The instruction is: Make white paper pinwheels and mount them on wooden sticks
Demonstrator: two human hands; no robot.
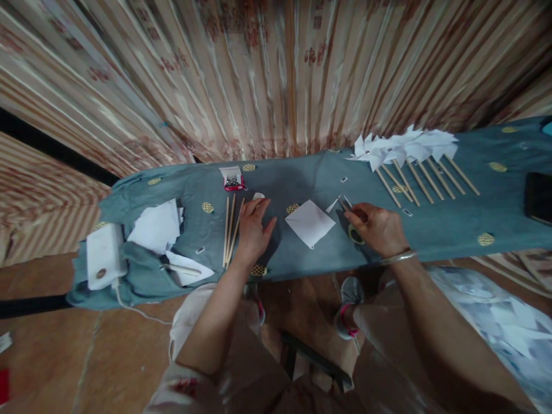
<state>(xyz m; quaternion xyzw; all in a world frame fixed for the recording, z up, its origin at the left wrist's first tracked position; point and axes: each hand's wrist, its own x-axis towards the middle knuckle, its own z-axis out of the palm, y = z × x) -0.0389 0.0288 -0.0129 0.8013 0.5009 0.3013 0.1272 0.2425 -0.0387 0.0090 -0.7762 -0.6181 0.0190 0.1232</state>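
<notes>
My left hand (253,233) is open, fingers apart, beside several wooden sticks (227,230). A small white thing (259,196) shows just beyond its fingertips. Between my hands a square white sheet of paper (309,224) lies turned like a diamond, with a short line at its left corner. My right hand (379,227), a bangle at its wrist, is closed at the fingertips on what look like scissors (342,202), pointed end away from me. A yellowish ring (356,234) lies under that hand; whether it is a scissor handle or separate I cannot tell.
Several white paper pinwheels (407,149) on sticks lie at the back right. An open red box (233,183) of small metal pieces stands behind the sticks. At left are stacked paper (157,227) and a white corded device (104,256). A dark phone-like object (538,197) lies far right.
</notes>
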